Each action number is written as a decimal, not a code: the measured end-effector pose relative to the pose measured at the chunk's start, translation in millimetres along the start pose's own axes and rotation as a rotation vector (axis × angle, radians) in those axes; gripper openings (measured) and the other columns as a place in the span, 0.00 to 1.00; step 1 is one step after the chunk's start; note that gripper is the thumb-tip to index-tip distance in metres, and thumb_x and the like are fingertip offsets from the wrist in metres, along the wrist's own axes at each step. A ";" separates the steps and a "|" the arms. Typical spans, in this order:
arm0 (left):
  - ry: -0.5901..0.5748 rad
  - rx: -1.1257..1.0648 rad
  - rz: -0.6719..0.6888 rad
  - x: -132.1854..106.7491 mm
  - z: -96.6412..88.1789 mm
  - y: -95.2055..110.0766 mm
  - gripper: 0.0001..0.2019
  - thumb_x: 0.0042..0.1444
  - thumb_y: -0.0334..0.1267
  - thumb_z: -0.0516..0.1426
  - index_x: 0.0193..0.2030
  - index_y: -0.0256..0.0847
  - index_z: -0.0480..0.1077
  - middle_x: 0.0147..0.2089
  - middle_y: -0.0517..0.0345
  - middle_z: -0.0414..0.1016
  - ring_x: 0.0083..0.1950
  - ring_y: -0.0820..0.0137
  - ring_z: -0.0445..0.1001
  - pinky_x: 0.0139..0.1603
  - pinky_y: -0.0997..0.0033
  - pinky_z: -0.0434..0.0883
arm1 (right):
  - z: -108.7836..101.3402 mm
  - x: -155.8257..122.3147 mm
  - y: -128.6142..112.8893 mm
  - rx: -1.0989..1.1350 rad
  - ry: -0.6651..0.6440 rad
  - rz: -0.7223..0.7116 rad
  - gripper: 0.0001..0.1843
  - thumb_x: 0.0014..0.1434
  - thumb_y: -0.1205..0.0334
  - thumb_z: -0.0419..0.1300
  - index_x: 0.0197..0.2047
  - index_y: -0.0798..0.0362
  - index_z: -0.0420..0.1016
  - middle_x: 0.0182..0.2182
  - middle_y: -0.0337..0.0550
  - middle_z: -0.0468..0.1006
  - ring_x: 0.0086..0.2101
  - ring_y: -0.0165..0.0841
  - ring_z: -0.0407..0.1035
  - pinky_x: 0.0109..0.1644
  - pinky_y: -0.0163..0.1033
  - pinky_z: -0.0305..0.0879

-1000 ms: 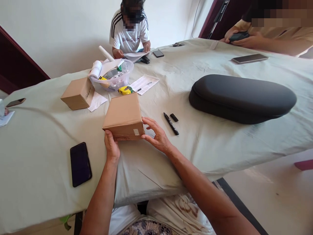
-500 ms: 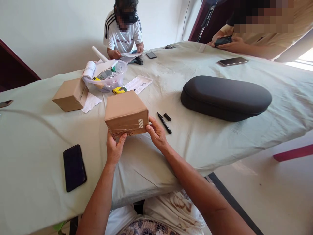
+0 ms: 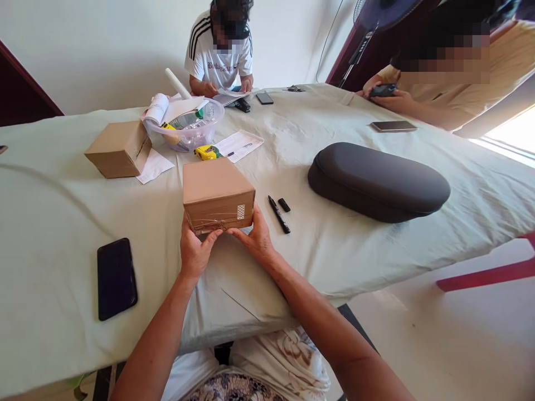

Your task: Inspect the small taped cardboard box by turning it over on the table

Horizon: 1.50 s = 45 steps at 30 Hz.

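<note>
A brown cardboard box [image 3: 218, 192] is held between my two hands near the table's front edge. My left hand [image 3: 195, 248] grips its lower left corner, thumb along the bottom front edge. On the right side, my right hand [image 3: 254, 236] grips the lower corner, its thumb reaching inward until the thumb tips nearly meet. The fingers under and behind the box are hidden. A white patterned label and creased clear tape show on the front face. Just right of the box lie an uncapped black marker [image 3: 278, 214] and its cap [image 3: 284, 205].
Another cardboard box [image 3: 119, 149] stands left, beside a plastic basin [image 3: 209, 132] of odds and ends. A yellow tape measure [image 3: 207, 152] lies behind my box. A phone [image 3: 117, 278] rests left, a dark hard case [image 3: 380, 181] right. Two people sit across the table [image 3: 343, 262].
My right hand has slid down the box's right side, and its thumb has moved inward to the bottom edge. The left hand keeps its hold. The camera view has shifted slightly.
</note>
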<state>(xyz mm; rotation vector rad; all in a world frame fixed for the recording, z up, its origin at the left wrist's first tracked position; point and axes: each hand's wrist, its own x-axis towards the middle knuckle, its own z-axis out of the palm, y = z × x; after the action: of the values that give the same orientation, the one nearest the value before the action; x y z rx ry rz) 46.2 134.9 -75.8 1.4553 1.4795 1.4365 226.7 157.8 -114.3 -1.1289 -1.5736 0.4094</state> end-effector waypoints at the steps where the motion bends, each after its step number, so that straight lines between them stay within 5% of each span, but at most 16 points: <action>1: 0.001 -0.007 -0.008 0.3 -0.3 -0.8 0.35 0.47 0.45 0.70 0.60 0.43 0.63 0.55 0.48 0.77 0.54 0.58 0.78 0.56 0.57 0.73 | -1.1 0.1 0.2 0.011 -0.011 -0.004 0.49 0.53 0.35 0.66 0.71 0.44 0.55 0.63 0.55 0.70 0.62 0.52 0.65 0.65 0.61 0.65; 9: -0.065 -0.172 -0.033 6.2 -3.3 -9.4 0.34 0.51 0.48 0.68 0.61 0.42 0.63 0.56 0.46 0.76 0.56 0.57 0.77 0.60 0.54 0.72 | -6.9 -0.3 1.3 0.193 -0.058 0.077 0.33 0.65 0.43 0.58 0.69 0.43 0.60 0.65 0.51 0.69 0.60 0.44 0.68 0.51 0.47 0.75; 15: -0.129 -0.259 0.005 9.8 -5.3 -13.4 0.31 0.55 0.51 0.65 0.62 0.44 0.64 0.59 0.46 0.75 0.61 0.58 0.74 0.64 0.57 0.70 | -11.8 1.9 -1.2 0.247 -0.018 0.131 0.29 0.67 0.42 0.53 0.66 0.45 0.67 0.63 0.50 0.72 0.60 0.45 0.68 0.55 0.49 0.73; 22: -0.163 -0.286 0.032 11.2 -7.7 -13.2 0.32 0.58 0.50 0.62 0.67 0.45 0.62 0.64 0.47 0.72 0.65 0.58 0.72 0.67 0.56 0.68 | -15.5 4.6 -9.2 0.257 0.006 0.149 0.32 0.66 0.38 0.52 0.66 0.45 0.64 0.59 0.51 0.74 0.57 0.44 0.71 0.54 0.51 0.74; 28: -0.118 -0.180 0.148 8.2 -9.2 -14.6 0.34 0.58 0.45 0.63 0.71 0.52 0.59 0.77 0.53 0.53 0.77 0.57 0.52 0.75 0.55 0.55 | -19.0 4.6 -8.9 0.148 0.098 0.195 0.39 0.63 0.32 0.50 0.69 0.45 0.59 0.64 0.50 0.68 0.63 0.46 0.63 0.65 0.55 0.64; 34: -0.023 -0.176 0.267 7.9 -16.3 -3.9 0.28 0.60 0.39 0.59 0.67 0.51 0.65 0.75 0.53 0.54 0.77 0.56 0.51 0.74 0.56 0.58 | -18.8 4.4 -12.7 0.274 0.003 0.319 0.35 0.63 0.29 0.45 0.52 0.49 0.73 0.47 0.49 0.78 0.46 0.42 0.73 0.46 0.48 0.75; 38: -0.019 -0.183 0.264 7.3 -17.8 0.4 0.27 0.59 0.47 0.60 0.64 0.48 0.66 0.75 0.49 0.54 0.77 0.53 0.52 0.73 0.55 0.59 | -18.0 6.6 -18.6 0.300 0.009 0.323 0.27 0.63 0.34 0.53 0.48 0.48 0.73 0.40 0.44 0.79 0.39 0.38 0.74 0.41 0.44 0.74; 45: -0.062 -0.222 0.180 6.8 -14.6 -4.9 0.36 0.54 0.65 0.59 0.62 0.45 0.62 0.73 0.43 0.56 0.74 0.53 0.57 0.72 0.54 0.58 | -17.7 7.9 -21.3 0.327 0.078 0.228 0.22 0.63 0.39 0.57 0.49 0.47 0.72 0.43 0.46 0.79 0.42 0.39 0.74 0.45 0.47 0.74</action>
<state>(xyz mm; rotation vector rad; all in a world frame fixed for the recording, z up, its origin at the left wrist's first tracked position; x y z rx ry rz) 29.8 138.2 -75.4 1.5088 1.1347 1.5916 233.5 148.8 -87.9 -1.0561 -1.2589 0.7375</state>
